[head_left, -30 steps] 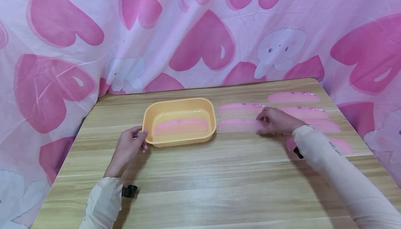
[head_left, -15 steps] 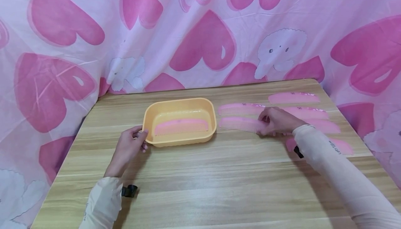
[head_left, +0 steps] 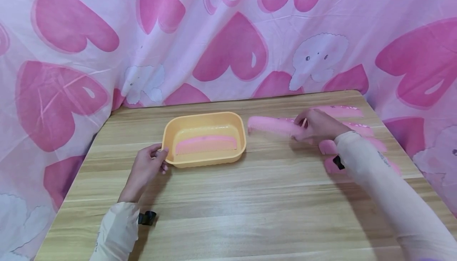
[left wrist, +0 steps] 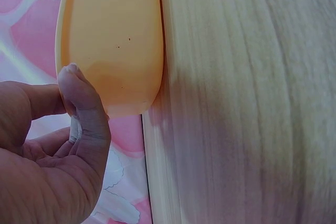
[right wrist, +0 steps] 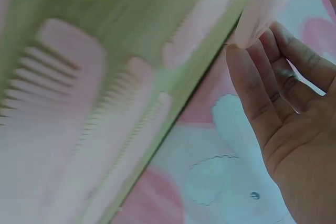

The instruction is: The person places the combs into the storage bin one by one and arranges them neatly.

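An orange-yellow plastic basin (head_left: 204,161) stands on the table with one pink comb (head_left: 207,144) lying inside. My left hand (head_left: 144,171) grips the basin's left end, thumb over the rim, as the left wrist view also shows. My right hand (head_left: 315,127) pinches another pink comb (head_left: 273,126) by its right end, teeth facing down, to the right of the basin. In the right wrist view the fingertips hold that comb (right wrist: 262,11) at its end. It overlaps a further pink comb behind it in the head view, hiding most of that one.
Several more pink combs lie at the table's right side, among them a far comb (head_left: 339,111) and a near comb (head_left: 332,166), partly hidden by my right arm. The wooden table (head_left: 221,213) ends at a pink heart-patterned curtain (head_left: 228,50).
My right hand has lifted the nearer of two combs right of the basin, raising its left end first, and moved slightly farther back with it. My left hand stays on the basin.
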Demonstrator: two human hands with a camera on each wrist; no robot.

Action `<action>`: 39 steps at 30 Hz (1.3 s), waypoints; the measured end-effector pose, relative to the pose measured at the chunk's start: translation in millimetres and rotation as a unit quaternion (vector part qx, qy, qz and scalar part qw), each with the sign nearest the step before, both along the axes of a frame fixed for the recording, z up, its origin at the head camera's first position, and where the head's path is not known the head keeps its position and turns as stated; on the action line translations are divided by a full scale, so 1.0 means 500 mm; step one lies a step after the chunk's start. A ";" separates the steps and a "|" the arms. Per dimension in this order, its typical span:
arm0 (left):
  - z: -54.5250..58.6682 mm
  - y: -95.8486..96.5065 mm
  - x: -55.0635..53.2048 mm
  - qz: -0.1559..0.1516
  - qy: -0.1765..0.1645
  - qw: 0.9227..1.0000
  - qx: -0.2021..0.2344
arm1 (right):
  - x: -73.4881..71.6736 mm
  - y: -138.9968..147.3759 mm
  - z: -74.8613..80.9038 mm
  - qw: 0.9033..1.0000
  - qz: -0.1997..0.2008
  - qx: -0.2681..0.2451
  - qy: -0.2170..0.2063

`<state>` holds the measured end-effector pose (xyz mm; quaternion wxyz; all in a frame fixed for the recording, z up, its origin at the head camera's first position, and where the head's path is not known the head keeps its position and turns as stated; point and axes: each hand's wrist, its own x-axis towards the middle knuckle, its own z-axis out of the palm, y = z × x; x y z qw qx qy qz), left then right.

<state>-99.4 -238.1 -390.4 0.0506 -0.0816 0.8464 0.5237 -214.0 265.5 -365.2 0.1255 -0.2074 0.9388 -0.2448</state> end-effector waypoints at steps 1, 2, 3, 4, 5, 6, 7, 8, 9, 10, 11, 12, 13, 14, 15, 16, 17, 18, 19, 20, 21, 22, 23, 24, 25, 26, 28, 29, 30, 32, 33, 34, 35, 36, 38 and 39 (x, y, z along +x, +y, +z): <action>0.000 0.000 0.000 0.000 0.000 1.000 0.000 | -0.004 -0.004 0.006 1.000 0.001 -0.002 0.004; 0.000 0.000 0.000 -0.001 -0.001 1.000 0.001 | -0.008 -0.009 0.012 1.000 0.006 -0.004 0.011; 0.000 0.000 0.000 0.000 -0.002 1.000 0.001 | -0.013 -0.015 0.017 1.000 0.011 -0.004 0.021; 0.000 -0.001 0.000 0.000 -0.003 1.000 0.000 | -0.017 -0.021 0.023 1.000 0.015 -0.007 0.026; 0.000 0.000 0.000 0.000 -0.004 1.000 0.000 | -0.022 -0.028 0.028 0.999 0.016 -0.008 0.030; 0.000 -0.001 0.000 0.001 -0.005 1.000 -0.002 | -0.026 -0.034 0.033 0.999 0.016 -0.009 0.034; 0.000 -0.001 0.000 0.001 -0.007 1.000 -0.003 | -0.030 -0.042 0.037 0.999 0.019 -0.008 0.040; 0.000 0.000 0.000 0.002 -0.007 1.000 -0.003 | -0.034 -0.051 0.041 0.999 0.024 -0.008 0.047; 0.001 0.000 0.001 0.002 -0.009 1.000 -0.004 | -0.038 -0.061 0.046 0.998 0.027 -0.005 0.054; 0.001 0.000 0.001 0.003 -0.008 1.000 -0.002 | -0.042 -0.072 0.050 0.998 0.033 -0.004 0.060; 0.001 0.000 0.001 0.003 -0.008 1.000 -0.001 | -0.045 -0.084 0.054 0.997 0.038 -0.001 0.064; 0.001 0.001 0.001 0.004 -0.008 1.000 0.000 | -0.049 -0.097 0.059 0.997 0.044 0.002 0.066; 0.002 0.001 0.001 0.004 -0.007 1.000 0.001 | -0.051 -0.110 0.064 0.997 0.049 0.003 0.066; 0.001 0.001 0.000 0.004 -0.007 1.000 0.003 | -0.053 -0.122 0.068 0.996 0.054 0.005 0.064; 0.001 0.002 0.000 0.004 -0.006 1.000 0.004 | -0.054 -0.134 0.073 0.996 0.057 0.009 0.062; 0.001 0.002 -0.001 0.004 -0.006 1.000 0.004 | -0.055 -0.146 0.076 0.996 0.061 0.009 0.059; 0.001 0.002 -0.001 0.004 -0.006 1.000 0.003 | -0.056 -0.158 0.081 0.997 0.062 0.008 0.054; 0.001 0.002 -0.002 0.004 -0.007 1.000 0.001 | -0.056 -0.169 0.084 0.996 0.065 0.007 0.052; 0.001 0.002 -0.003 0.004 -0.007 1.000 0.000 | -0.056 -0.180 0.088 0.996 0.070 0.006 0.053; 0.001 0.002 -0.003 0.005 -0.009 1.000 -0.001 | -0.056 -0.191 0.091 0.996 0.075 0.004 0.056; 0.001 0.002 -0.004 0.005 -0.009 1.000 -0.003 | -0.058 -0.203 0.092 0.995 0.084 0.001 0.059; 0.001 0.002 -0.005 0.005 -0.009 1.000 -0.004 | -0.060 -0.215 0.093 0.993 0.095 -0.001 0.065; 0.001 0.002 -0.005 0.005 -0.009 1.000 -0.006 | -0.061 -0.227 0.093 0.992 0.105 0.000 0.072; 0.002 0.002 -0.006 0.004 -0.009 1.000 -0.006 | -0.062 -0.238 0.093 0.991 0.113 0.002 0.076; 0.002 0.002 -0.007 0.004 -0.008 1.000 -0.006 | -0.064 -0.249 0.092 0.989 0.121 0.004 0.079; 0.002 0.001 -0.008 0.004 -0.007 1.000 -0.005 | -0.065 -0.261 0.092 0.988 0.129 0.006 0.081; 0.003 0.000 -0.009 0.004 -0.005 1.000 -0.004 | -0.066 -0.285 0.091 0.987 0.140 0.013 0.081; 0.003 0.000 -0.009 0.004 -0.006 1.000 -0.004 | -0.066 -0.296 0.091 0.987 0.141 0.017 0.078; 0.003 0.000 -0.009 0.004 -0.006 1.000 -0.003 | -0.065 -0.308 0.089 0.986 0.147 0.019 0.076; 0.002 0.000 -0.008 0.005 -0.009 1.000 -0.003 | -0.065 -0.331 0.085 0.984 0.160 0.022 0.076; 0.002 0.000 -0.008 0.006 -0.010 1.000 -0.003 | -0.065 -0.342 0.081 0.983 0.164 0.025 0.076; 0.001 0.000 -0.008 0.006 -0.011 1.000 -0.004 | -0.065 -0.353 0.077 0.982 0.169 0.028 0.076; 0.000 -0.001 -0.007 0.006 -0.012 1.000 -0.004 | -0.064 -0.363 0.074 0.981 0.173 0.031 0.075; -0.001 -0.001 -0.007 0.006 -0.012 1.000 -0.005 | -0.063 -0.373 0.070 0.981 0.177 0.035 0.074; -0.002 -0.002 -0.007 0.006 -0.012 1.000 -0.006 | -0.061 -0.391 0.064 0.981 0.177 0.048 0.067; -0.003 -0.003 -0.007 0.005 -0.012 1.000 -0.007 | -0.059 -0.399 0.061 0.981 0.176 0.055 0.064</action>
